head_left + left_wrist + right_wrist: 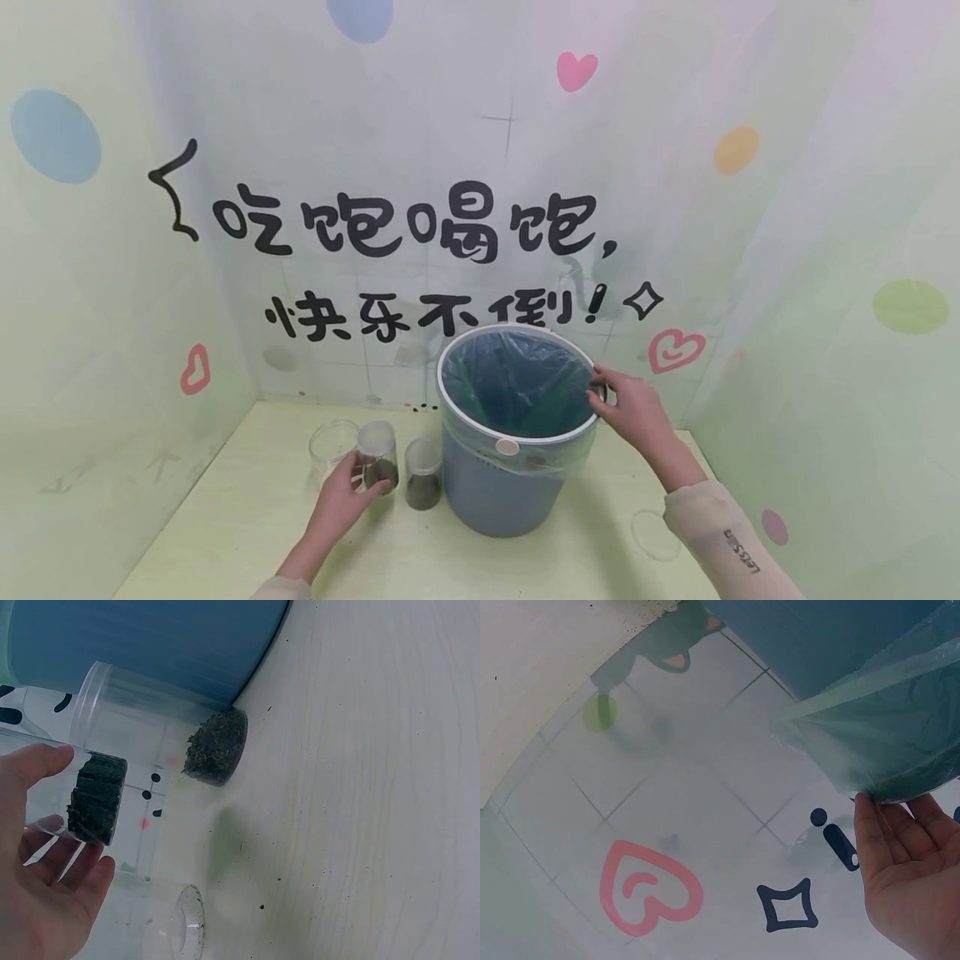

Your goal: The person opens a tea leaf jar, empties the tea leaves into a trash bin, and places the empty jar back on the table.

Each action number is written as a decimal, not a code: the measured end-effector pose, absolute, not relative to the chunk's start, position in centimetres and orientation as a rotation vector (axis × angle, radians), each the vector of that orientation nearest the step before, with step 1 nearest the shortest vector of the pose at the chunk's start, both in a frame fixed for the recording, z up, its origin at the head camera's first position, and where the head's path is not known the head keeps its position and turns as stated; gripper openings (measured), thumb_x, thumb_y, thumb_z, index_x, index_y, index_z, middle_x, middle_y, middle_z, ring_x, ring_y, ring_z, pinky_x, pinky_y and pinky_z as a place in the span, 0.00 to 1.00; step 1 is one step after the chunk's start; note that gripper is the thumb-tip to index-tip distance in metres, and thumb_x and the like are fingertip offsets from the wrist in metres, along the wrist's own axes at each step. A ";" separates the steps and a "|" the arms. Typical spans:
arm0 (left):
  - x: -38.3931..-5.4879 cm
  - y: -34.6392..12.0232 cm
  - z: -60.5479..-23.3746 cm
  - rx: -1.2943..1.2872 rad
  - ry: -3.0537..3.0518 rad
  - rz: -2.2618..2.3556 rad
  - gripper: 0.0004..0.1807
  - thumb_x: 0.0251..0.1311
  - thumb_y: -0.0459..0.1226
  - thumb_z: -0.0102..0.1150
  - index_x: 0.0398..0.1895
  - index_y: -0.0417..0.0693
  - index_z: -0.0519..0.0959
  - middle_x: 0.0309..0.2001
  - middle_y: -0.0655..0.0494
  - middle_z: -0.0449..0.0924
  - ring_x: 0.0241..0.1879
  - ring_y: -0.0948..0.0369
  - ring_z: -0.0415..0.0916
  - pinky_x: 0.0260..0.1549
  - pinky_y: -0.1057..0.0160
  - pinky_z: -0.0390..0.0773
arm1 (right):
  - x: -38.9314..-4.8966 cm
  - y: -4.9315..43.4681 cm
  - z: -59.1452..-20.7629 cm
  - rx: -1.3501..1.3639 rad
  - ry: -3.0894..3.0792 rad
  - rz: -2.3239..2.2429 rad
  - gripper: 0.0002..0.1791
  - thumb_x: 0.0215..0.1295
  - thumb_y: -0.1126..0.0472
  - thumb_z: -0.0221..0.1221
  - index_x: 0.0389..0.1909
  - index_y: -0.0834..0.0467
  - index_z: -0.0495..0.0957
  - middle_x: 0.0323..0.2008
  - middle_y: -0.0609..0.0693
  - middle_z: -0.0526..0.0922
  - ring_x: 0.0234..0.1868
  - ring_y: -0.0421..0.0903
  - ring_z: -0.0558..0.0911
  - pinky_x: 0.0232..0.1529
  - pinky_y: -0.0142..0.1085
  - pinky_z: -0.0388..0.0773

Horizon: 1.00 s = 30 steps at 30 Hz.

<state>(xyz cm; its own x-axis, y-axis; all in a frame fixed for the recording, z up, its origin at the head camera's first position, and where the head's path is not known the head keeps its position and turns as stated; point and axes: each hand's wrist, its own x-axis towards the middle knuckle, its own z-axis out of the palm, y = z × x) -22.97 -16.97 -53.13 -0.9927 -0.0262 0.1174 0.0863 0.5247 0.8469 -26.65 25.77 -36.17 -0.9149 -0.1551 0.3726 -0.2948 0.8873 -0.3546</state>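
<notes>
My left hand (pixel 347 498) grips a clear plastic jar (pixel 378 457) with dark dried leaves packed at its bottom, thumb on one side and fingers on the other. A matching jar (pixel 216 748) with dark leaves stands beside the blue trash can (pixel 501 496). A wider clear jar (pixel 327 437) is just behind my left hand, with a few dark specks in its bottom in the left wrist view. My right hand (pixel 636 410) holds the right side of the trash can's white rim (pixel 444 392), fingertips against the translucent green bag (pixel 889 739) that lines it.
A thin clear ring-shaped lid (pixel 656 535) lies on the pale wooden table (pixel 397 558), right of the trash can. Dark crumbs dot the tabletop. Printed wall sheets (pixel 420 125) close off the back and both sides.
</notes>
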 end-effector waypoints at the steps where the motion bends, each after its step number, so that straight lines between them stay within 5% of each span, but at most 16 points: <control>1: -23.0 -17.0 -53.1 -0.052 -2.642 -1.476 0.35 0.59 0.40 0.68 0.66 0.35 0.66 0.62 0.35 0.74 0.62 0.39 0.73 0.62 0.43 0.75 | -26.7 25.8 -36.2 0.335 -2.716 0.580 0.15 0.63 0.58 0.63 0.47 0.62 0.85 0.57 0.62 0.82 0.25 0.45 0.73 0.27 0.34 0.68; 7: -23.0 -16.8 -52.5 -0.073 -2.632 -1.470 0.34 0.60 0.41 0.68 0.65 0.34 0.67 0.63 0.35 0.73 0.63 0.39 0.73 0.62 0.45 0.75 | -26.6 25.8 -36.2 0.330 -2.715 0.577 0.14 0.63 0.58 0.63 0.46 0.62 0.85 0.59 0.62 0.81 0.31 0.49 0.80 0.28 0.34 0.70; 16: -23.1 -16.6 -51.5 -0.085 -2.609 -1.486 0.36 0.60 0.43 0.68 0.67 0.35 0.65 0.65 0.34 0.72 0.64 0.39 0.72 0.63 0.46 0.75 | -26.6 25.7 -36.1 0.334 -2.716 0.596 0.15 0.63 0.58 0.63 0.47 0.63 0.84 0.58 0.62 0.82 0.25 0.44 0.71 0.27 0.34 0.68; 30: -23.2 -16.5 -49.5 -0.104 -2.552 -1.546 0.31 0.61 0.39 0.67 0.63 0.35 0.67 0.62 0.36 0.73 0.64 0.38 0.71 0.63 0.46 0.74 | -26.6 25.8 -36.2 0.330 -2.715 0.577 0.15 0.64 0.58 0.63 0.47 0.63 0.84 0.58 0.62 0.82 0.38 0.52 0.83 0.33 0.36 0.76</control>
<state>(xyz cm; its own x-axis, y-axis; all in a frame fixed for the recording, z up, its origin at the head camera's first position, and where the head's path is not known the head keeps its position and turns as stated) -23.24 -16.47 -49.49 -0.9854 -0.0216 0.1689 0.1397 0.4644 0.8746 -26.59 25.76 -36.25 -0.9135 -0.1524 0.3772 -0.2926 0.8903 -0.3490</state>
